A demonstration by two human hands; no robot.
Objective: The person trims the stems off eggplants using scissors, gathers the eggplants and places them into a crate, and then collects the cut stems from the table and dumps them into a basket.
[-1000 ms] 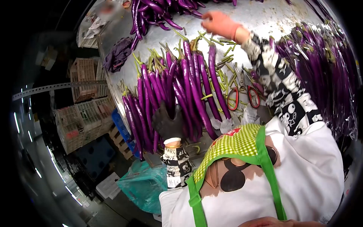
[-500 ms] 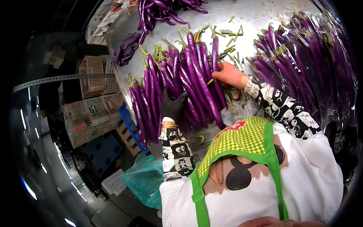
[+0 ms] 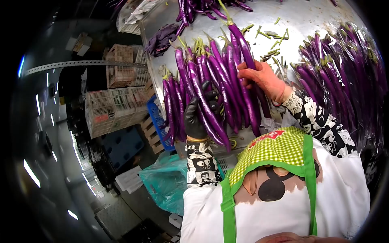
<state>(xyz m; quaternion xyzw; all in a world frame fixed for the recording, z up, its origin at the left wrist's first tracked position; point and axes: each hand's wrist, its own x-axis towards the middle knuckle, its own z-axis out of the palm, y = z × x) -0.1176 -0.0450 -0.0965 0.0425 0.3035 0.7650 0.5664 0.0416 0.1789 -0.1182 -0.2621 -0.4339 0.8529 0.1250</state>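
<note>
Long purple eggplants [image 3: 227, 87] lie side by side in a pile in front of me. My left hand [image 3: 196, 117], in a black glove, is closed around one long eggplant [image 3: 200, 95] that lies across its palm, fingers curling up on the far side. In an orange glove, my right hand [image 3: 265, 81] grips another eggplant [image 3: 242, 40] by its lower part. That one points away from me, its long green stem at the far end. Scissors [image 3: 281, 69] lie beside the right hand, partly hidden by it. Cut green stems [image 3: 272, 34] are scattered on the metal table [image 3: 267, 12].
Eggplants in clear plastic [image 3: 340, 77] fill the table's right side. More loose eggplants [image 3: 198, 10] and a dark purple cloth or glove [image 3: 161, 39] are at the back left. Plastic crates [image 3: 115, 105], a blue basket [image 3: 156, 121] and a green plastic bag [image 3: 164, 182] stand to the left.
My left hand has turned from resting on the pile to holding an eggplant in its palm. My right hand has lifted an eggplant and shifted it away from me. The view has swung left.
</note>
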